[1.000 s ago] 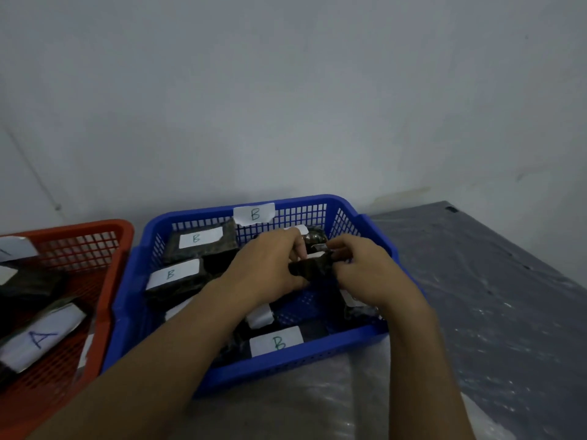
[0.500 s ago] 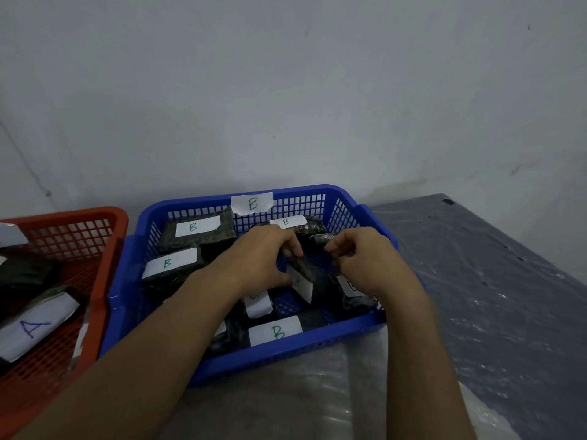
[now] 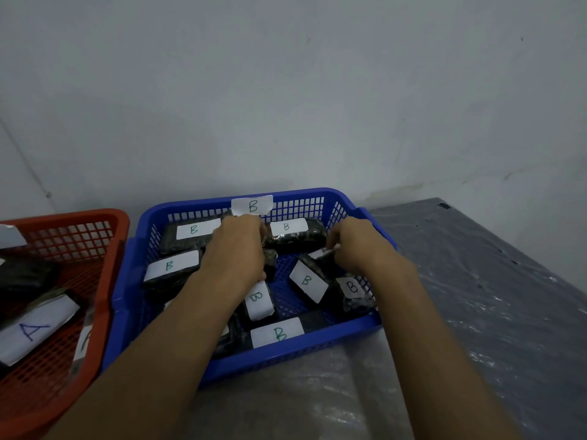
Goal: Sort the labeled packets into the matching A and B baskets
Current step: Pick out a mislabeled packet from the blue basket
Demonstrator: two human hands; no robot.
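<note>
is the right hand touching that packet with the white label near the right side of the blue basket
Touching. The head view shows the right hand's fingertips pinching the white-labelled end of a dark packet.

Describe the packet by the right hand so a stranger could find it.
Start at the blue plastic basket. Just left of the right hand lies a dark packet on the mesh floor. Unlike its neighbours, its white B label runs diagonally.
</note>
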